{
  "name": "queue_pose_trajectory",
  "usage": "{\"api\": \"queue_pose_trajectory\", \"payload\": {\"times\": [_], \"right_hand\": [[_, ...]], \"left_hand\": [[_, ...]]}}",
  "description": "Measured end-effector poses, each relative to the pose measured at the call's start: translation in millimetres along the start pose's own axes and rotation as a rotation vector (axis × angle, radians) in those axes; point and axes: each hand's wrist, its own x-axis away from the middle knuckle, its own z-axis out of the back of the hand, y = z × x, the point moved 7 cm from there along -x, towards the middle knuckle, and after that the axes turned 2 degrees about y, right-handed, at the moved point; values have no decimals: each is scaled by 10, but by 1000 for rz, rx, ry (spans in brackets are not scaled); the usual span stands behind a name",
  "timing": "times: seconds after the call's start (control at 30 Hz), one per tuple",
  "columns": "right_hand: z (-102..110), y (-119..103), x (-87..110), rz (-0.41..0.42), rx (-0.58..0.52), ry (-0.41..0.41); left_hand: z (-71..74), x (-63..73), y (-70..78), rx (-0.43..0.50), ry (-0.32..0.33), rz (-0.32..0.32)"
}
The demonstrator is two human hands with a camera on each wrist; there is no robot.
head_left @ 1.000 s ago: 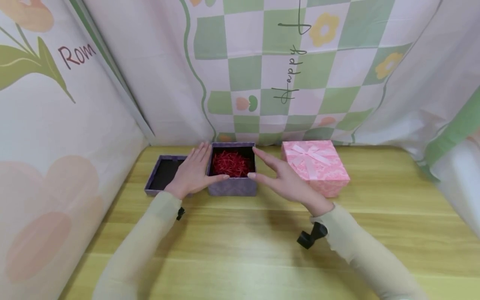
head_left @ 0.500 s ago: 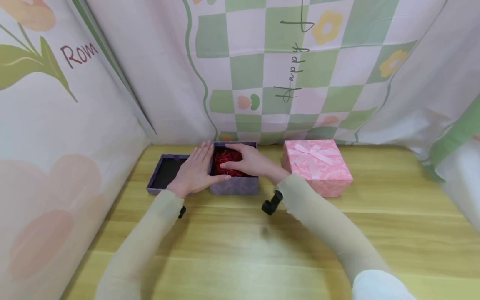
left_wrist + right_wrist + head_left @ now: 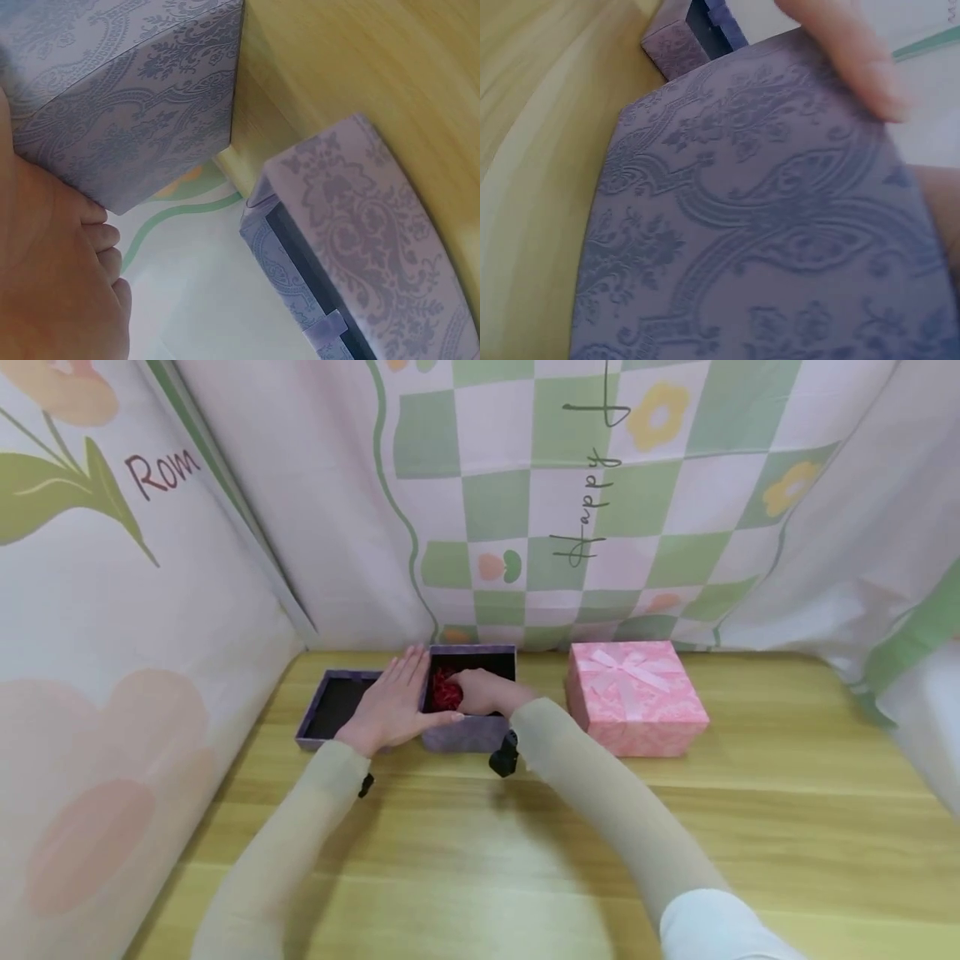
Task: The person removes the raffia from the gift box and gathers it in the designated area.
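Note:
In the head view, a purple patterned gift box (image 3: 465, 734) stands without its lid, with red shredded paper (image 3: 447, 692) inside. My left hand (image 3: 390, 702) lies along its left side with straight fingers, and the thumb crosses the front edge. My right hand (image 3: 483, 691) reaches down into the box, fingers bent into the shredded paper, which is bunched at the left. The walls and paper hide its fingertips. In the right wrist view, the box's front wall (image 3: 765, 195) fills most of the frame. The box's lid (image 3: 330, 706) lies upturned on the left, partly behind my left hand.
A pink gift box (image 3: 637, 693) with a ribbon bow stands closed to the right. All boxes rest on a wooden table (image 3: 450, 843). A printed curtain (image 3: 495, 502) hangs right behind them, and another cloth (image 3: 150, 635) borders the left side.
My right hand has moved left from the box's right edge and down inside. The red shredded paper, spread across the box before, is now bunched leftward. My left hand stays against the box.

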Motion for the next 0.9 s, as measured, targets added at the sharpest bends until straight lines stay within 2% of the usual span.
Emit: {"api": "queue_pose_trajectory", "payload": {"times": [0.43, 0.73, 0.9], "right_hand": [[-66, 21, -56, -1, 105, 75], [-48, 52, -41, -55, 66, 116], [-8, 25, -6, -53, 58, 158]], "left_hand": [[1, 10, 8, 15, 10, -14], [26, 25, 14, 26, 12, -2], [25, 20, 13, 23, 12, -1]]}}
